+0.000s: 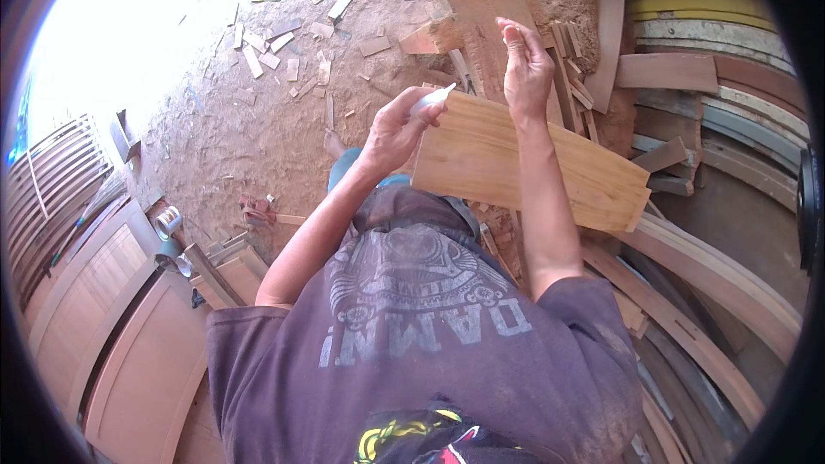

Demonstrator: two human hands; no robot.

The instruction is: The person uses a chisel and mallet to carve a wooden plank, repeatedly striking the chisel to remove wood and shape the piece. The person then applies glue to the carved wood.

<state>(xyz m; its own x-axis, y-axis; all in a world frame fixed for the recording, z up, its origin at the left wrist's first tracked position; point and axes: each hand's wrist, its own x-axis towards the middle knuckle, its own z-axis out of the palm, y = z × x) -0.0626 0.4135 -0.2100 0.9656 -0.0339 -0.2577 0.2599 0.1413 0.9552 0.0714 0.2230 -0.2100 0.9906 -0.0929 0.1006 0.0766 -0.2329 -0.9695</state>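
Note:
My left hand point(393, 133) grips a small white squeeze bottle point(432, 101) with a narrow pointed nozzle, tilted up and to the right. The bottle is just above the left end of a smooth light-brown wooden board point(516, 155), which lies across in front of my body. Over the board's far edge, my right hand point(526, 73) is raised with thumb and fingers pinched together. A tiny pale bit shows at those fingertips, too small to name. My right forearm hides part of the board.
Beyond the board stands a thick rough plank point(481, 0). Wood offcuts point(271, 47) litter the dirt floor. Curved-looking stacked boards point(705, 43) fill the right side. Panelled wooden doors point(142, 361) lean at lower left, near a paint can point(168, 222).

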